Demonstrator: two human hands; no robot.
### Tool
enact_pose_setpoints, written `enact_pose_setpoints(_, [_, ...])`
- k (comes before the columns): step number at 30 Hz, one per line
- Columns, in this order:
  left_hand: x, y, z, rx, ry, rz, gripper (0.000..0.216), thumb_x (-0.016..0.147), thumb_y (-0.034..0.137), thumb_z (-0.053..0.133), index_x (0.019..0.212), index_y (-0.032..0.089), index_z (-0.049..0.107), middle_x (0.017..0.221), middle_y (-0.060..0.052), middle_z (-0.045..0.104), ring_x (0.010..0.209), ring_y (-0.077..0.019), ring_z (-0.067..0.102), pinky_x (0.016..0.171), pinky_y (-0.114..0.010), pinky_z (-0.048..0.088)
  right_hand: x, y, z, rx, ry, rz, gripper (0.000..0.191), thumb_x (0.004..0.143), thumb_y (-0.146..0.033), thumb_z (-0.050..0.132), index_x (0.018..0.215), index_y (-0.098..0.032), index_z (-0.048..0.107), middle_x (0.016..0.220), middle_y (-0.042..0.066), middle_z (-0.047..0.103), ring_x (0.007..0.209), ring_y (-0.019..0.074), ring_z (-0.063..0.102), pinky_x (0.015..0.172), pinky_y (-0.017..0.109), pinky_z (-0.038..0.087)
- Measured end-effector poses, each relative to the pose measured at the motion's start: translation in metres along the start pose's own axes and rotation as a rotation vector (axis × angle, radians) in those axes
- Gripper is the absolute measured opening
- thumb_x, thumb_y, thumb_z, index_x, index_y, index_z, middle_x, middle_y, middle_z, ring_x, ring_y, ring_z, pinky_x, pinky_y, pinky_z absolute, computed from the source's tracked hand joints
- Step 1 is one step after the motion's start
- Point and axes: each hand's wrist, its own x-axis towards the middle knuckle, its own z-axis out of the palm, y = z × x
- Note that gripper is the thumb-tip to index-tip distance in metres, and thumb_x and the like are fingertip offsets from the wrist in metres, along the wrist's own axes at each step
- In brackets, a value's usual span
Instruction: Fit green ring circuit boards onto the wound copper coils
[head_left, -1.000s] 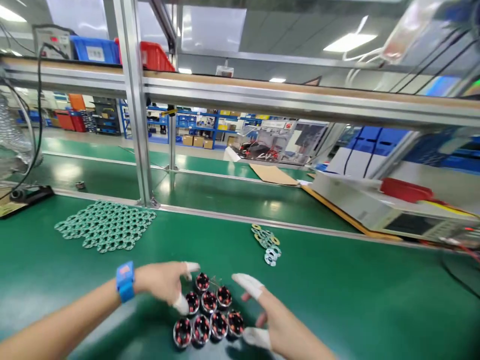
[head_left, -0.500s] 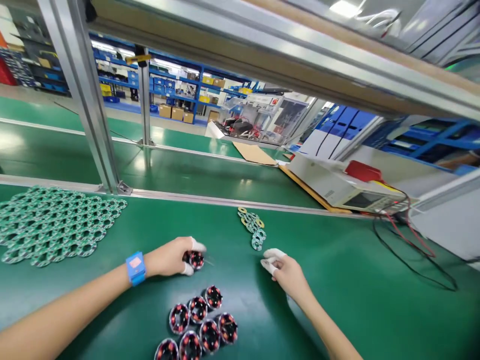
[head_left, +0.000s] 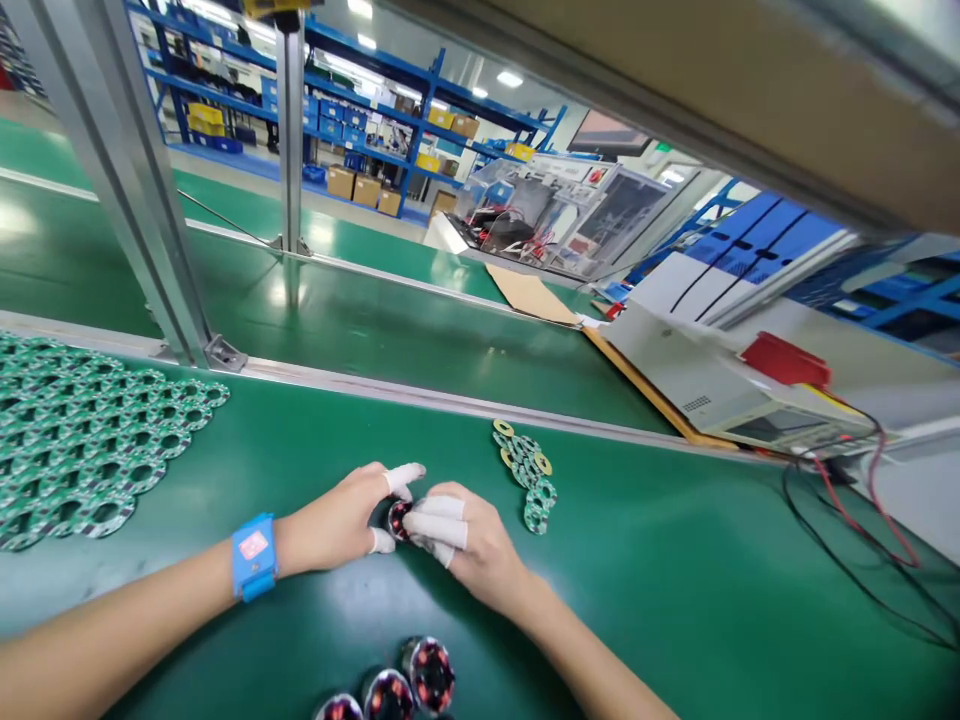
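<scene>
My left hand (head_left: 341, 520), with white finger cots and a blue wrist strap (head_left: 254, 557), grips a small round motor stator (head_left: 398, 520) with dark and reddish windings between thumb and fingers. My right hand (head_left: 469, 540), also in white finger cots, has its fingers pressed together at the right side of the stator. What those fingertips pinch, if anything, is hidden. Nearer to me stand several similar stators (head_left: 430, 675) in shiny rings, cut off by the bottom edge. Right of my hands lies a small cluster of green ring-shaped circuit boards (head_left: 525, 465), with some yellowish rings among them.
A large sheet of joined green ring boards (head_left: 90, 440) covers the left of the green table (head_left: 675, 590). A metal rail (head_left: 420, 398) and upright post (head_left: 150, 200) border the back. A bench instrument (head_left: 720, 390) with red and black leads stands at right.
My right hand has moved left from beside the ring boards to the stator in my left hand. The view has shifted, so the standing stators sit lower and fewer of them show.
</scene>
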Motion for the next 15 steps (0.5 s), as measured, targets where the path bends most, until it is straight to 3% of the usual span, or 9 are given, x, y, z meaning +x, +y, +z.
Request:
enact_pose_setpoints(3, [0.001,0.000,-0.007,0.063,-0.037,0.002,0.069,0.068,0.004,0.059,0.131,0.026,0.041,0.106,-0.005,0.052,0.102,-0.0212,0.045,0.094,-0.035,0.036,-0.003,-0.004,-0.008,-0.106,0.012,-0.083,0.024,0.091,-0.010,0.044,0.108,-0.019,0.058,0.082,0.005,0.068,0.077,0.0165,0.060,0.064,0.027,0.050])
enact_pose_setpoints(6, [0.001,0.001,-0.009,0.122,-0.045,0.005,0.053,0.071,0.008,0.059,0.120,0.027,0.052,0.099,-0.004,0.051,0.097,-0.0214,0.045,0.089,-0.034,0.038,-0.007,-0.018,-0.010,-0.222,-0.188,-0.170,0.027,0.093,-0.011,0.035,0.105,-0.013,0.059,0.089,0.010,0.068,0.086,0.0199,0.060,0.068,0.030,0.051])
enact_pose_setpoints(8, [0.001,0.001,-0.008,0.132,-0.045,0.013,0.045,0.074,0.010,0.056,0.116,0.027,0.054,0.097,-0.004,0.050,0.094,-0.0209,0.045,0.087,-0.034,0.039,-0.009,-0.028,-0.006,-0.259,-0.326,-0.163,0.030,0.094,-0.011,0.032,0.099,-0.012,0.061,0.085,0.010,0.068,0.083,0.0206,0.061,0.062,0.030,0.051])
enact_pose_setpoints(10, [0.001,0.001,-0.006,0.120,-0.044,0.019,0.043,0.077,0.011,0.053,0.117,0.027,0.054,0.099,-0.005,0.050,0.095,-0.0204,0.045,0.088,-0.034,0.039,-0.010,-0.033,-0.004,-0.241,-0.403,-0.115,0.028,0.093,-0.013,0.034,0.096,-0.014,0.062,0.079,0.009,0.067,0.075,0.0194,0.060,0.054,0.027,0.048])
enact_pose_setpoints(12, [0.002,-0.002,-0.004,0.088,-0.041,0.023,0.046,0.079,0.010,0.049,0.122,0.027,0.051,0.101,-0.005,0.050,0.097,-0.0201,0.045,0.091,-0.035,0.039,-0.010,-0.026,-0.009,-0.150,-0.401,-0.061,0.024,0.092,-0.025,0.041,0.101,-0.017,0.062,0.081,0.007,0.067,0.075,0.0183,0.061,0.057,0.026,0.049])
enact_pose_setpoints(14, [0.002,-0.005,-0.003,0.045,-0.037,0.026,0.051,0.080,0.010,0.047,0.129,0.027,0.044,0.106,-0.006,0.050,0.101,-0.0199,0.046,0.095,-0.036,0.037,-0.007,-0.003,-0.025,-0.135,-0.286,0.127,0.033,0.090,-0.040,0.042,0.107,-0.019,0.061,0.089,0.007,0.067,0.081,0.0183,0.062,0.070,0.027,0.050])
enact_pose_setpoints(15, [0.002,-0.007,-0.003,0.025,-0.039,0.024,0.054,0.081,0.010,0.045,0.132,0.026,0.040,0.109,-0.006,0.050,0.103,-0.0198,0.045,0.098,-0.037,0.036,-0.005,0.013,-0.035,-0.209,-0.192,0.301,0.037,0.090,-0.042,0.039,0.107,-0.019,0.062,0.092,0.007,0.068,0.085,0.0190,0.062,0.075,0.028,0.049])
